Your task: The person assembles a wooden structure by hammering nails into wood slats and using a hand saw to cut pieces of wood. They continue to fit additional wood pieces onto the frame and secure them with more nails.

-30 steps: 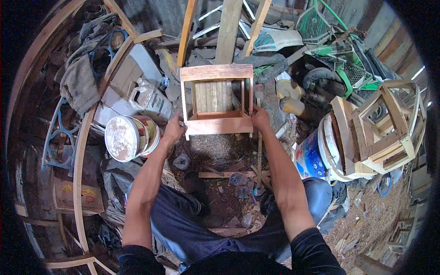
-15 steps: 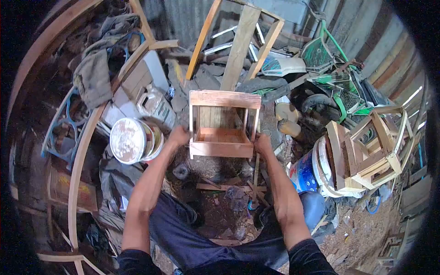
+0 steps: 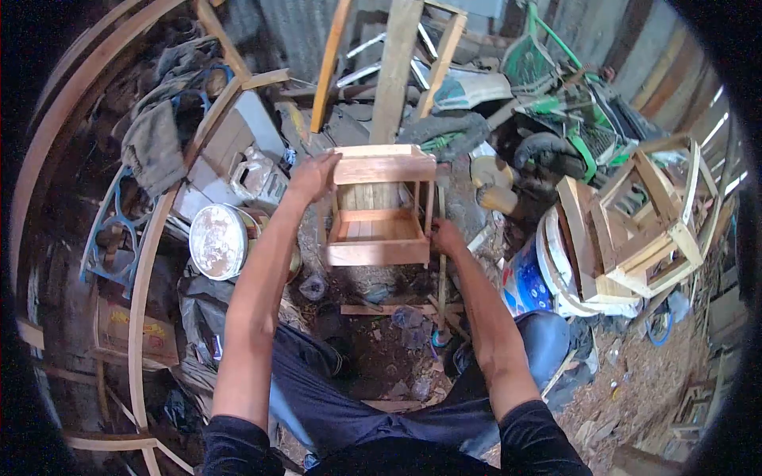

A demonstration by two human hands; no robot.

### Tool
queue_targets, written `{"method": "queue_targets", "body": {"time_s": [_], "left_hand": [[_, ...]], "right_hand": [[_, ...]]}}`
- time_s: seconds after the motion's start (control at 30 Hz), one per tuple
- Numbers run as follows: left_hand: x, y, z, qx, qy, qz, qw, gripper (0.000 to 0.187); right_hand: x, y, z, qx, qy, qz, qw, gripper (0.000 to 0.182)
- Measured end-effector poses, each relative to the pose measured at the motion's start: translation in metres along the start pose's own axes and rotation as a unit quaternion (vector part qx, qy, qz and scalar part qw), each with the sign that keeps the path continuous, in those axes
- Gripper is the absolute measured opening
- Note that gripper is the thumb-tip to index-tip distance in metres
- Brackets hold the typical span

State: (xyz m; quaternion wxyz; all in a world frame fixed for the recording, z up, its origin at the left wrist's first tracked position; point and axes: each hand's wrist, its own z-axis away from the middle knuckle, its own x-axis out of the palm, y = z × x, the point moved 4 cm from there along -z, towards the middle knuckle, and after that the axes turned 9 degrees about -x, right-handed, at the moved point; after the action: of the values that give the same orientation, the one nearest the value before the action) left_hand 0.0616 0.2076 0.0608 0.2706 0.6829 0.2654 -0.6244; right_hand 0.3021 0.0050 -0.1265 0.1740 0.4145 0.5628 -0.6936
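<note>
Small wooden frame [image 3: 381, 168] held at its far-left corner and right side

The fingers of the left hand [image 3: 314, 176] bend over the left end of the far board [image 3: 394, 169], pressed close together and seemingly clamped on it. The right hand [image 3: 447, 238] has its fingers curled against the right upright [image 3: 429, 208], nearer the person; their tips are hidden, so I cannot tell whether they pinch the wood or only brace it. Such a diagonal hold, one hand far and one near, probably keeps the piece from twisting.

The wooden frame is straight ahead of the person, between the two hands, its near board [image 3: 376, 254] facing back toward them. Whether it rests on something or hangs from the hands does not show. The legs [image 3: 309, 389] are spread to left and right, likely to leave working room between them.

Farther out, a white-topped bucket [image 3: 217, 242] and a plastic jug [image 3: 258, 176] lie to the left, near the arm. To the right, a pale wooden assembly [image 3: 647, 238] seems to sit on a blue-and-white bucket [image 3: 525, 279], perhaps as a makeshift stand. On the far side, a long plank [image 3: 393, 71] slopes away beyond the frame, apparently propped there.
</note>
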Motion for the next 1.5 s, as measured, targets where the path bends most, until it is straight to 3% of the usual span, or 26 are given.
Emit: {"method": "queue_targets", "body": {"time_s": [0.03,0.07,0.13,0.17,0.2,0.27,0.3,0.37,0.4,0.5,0.6,0.8,0.87,0.97,1.0,1.03,1.07,1.1,1.17,1.2,1.27,1.33,1.4,1.43,1.47,1.5], "left_hand": [[0.005,-0.001,-0.006,-0.009,0.049,0.025,0.998,0.054],[0.012,-0.004,-0.011,-0.001,0.039,0.024,0.999,0.054],[0.009,-0.002,-0.014,0.005,0.066,0.046,0.997,0.054],[0.000,0.006,-0.010,0.022,0.082,0.040,0.996,0.057],[-0.001,0.008,-0.008,0.022,0.072,0.033,0.997,0.057],[-0.004,0.010,-0.005,0.019,0.068,0.047,0.996,0.059],[-0.007,0.012,-0.004,0.024,0.064,0.041,0.997,0.060],[-0.007,0.013,-0.005,0.018,0.054,0.039,0.998,0.060],[-0.005,0.012,-0.006,0.014,0.048,0.039,0.998,0.060],[-0.002,0.010,-0.009,0.025,0.090,0.030,0.995,0.060],[0.001,0.007,-0.011,-0.007,0.055,0.017,0.998,0.058],[-0.008,0.012,0.001,-0.003,0.091,0.010,0.996,0.049],[-0.010,0.015,0.003,-0.016,0.063,0.017,0.998,0.046],[-0.002,0.006,0.009,-0.019,0.050,0.017,0.998,0.045],[-0.012,0.009,0.010,-0.009,0.060,0.025,0.998,0.045],[-0.011,0.005,0.014,-0.107,-0.057,0.148,0.981,0.047],[-0.008,0.002,0.023,-0.200,-0.175,0.266,0.927,0.051],[0.007,-0.006,0.028,-0.192,-0.170,0.273,0.927,0.051],[0.045,-0.031,0.042,-0.154,0.017,0.335,0.929,0.058],[0.045,-0.028,0.052,-0.152,0.022,0.336,0.929,0.058],[0.059,-0.022,0.073,-0.280,-0.061,0.470,0.835,0.066],[0.056,-0.018,0.085,-0.279,-0.116,0.481,0.823,0.076],[0.041,-0.009,0.105,-0.306,-0.223,0.627,0.681,0.087],[0.037,-0.013,0.108,-0.309,-0.243,0.656,0.644,0.089],[0.038,-0.015,0.113,-0.372,-0.239,0.662,0.605,0.085],[0.043,-0.015,0.114,-0.326,-0.245,0.655,0.636,0.083]], "right_hand": [[-0.001,0.000,-0.003,-0.031,-0.027,-0.004,0.999,0.046],[-0.001,-0.001,-0.008,-0.062,-0.054,-0.010,0.997,0.056],[-0.014,-0.010,-0.028,0.054,-0.010,0.008,0.998,0.079],[-0.017,-0.004,-0.052,0.037,0.032,-0.010,0.999,0.092],[-0.072,-0.058,-0.040,0.082,0.054,-0.096,0.990,0.068],[-0.104,-0.099,-0.057,-0.154,0.140,-0.063,0.976,0.064],[-0.109,-0.112,-0.063,-0.152,0.138,-0.069,0.976,0.064],[-0.106,-0.141,-0.072,-0.202,0.079,0.095,0.971,0.052],[-0.096,-0.139,-0.072,-0.202,0.077,0.092,0.972,0.052],[-0.080,-0.138,-0.064,-0.168,0.260,0.071,0.948,0.032],[-0.080,-0.138,-0.066,-0.176,0.247,0.070,0.950,0.030],[-0.085,-0.142,-0.063,-0.167,0.230,0.100,0.953,0.029],[-0.088,-0.142,-0.060,-0.163,0.184,0.105,0.964,0.028],[-0.082,-0.138,-0.051,-0.176,0.220,0.141,0.949,0.028],[-0.076,-0.132,-0.051,-0.168,0.193,0.149,0.955,0.028],[-0.078,-0.132,-0.044,-0.158,0.165,0.158,0.961,0.028],[-0.086,-0.131,-0.034,-0.157,0.174,0.171,0.957,0.028],[-0.091,-0.136,-0.018,-0.151,0.156,0.158,0.963,0.028],[-0.093,-0.142,0.003,-0.148,0.138,0.145,0.969,0.029],[-0.091,-0.139,0.007,-0.156,0.124,0.128,0.972,0.031],[-0.085,-0.140,0.015,-0.161,0.115,0.114,0.974,0.034],[-0.091,-0.129,0.034,-0.134,0.275,-0.066,0.950,0.039],[-0.093,-0.108,0.038,-0.104,0.324,-0.062,0.938,0.046],[-0.089,-0.093,0.040,-0.016,0.200,-0.140,0.970,0.051],[-0.084,-0.081,0.041,0.071,0.073,-0.219,0.970,0.058],[-0.063,-0.055,0.028,0.061,-0.024,-0.228,0.971,0.065]]}}
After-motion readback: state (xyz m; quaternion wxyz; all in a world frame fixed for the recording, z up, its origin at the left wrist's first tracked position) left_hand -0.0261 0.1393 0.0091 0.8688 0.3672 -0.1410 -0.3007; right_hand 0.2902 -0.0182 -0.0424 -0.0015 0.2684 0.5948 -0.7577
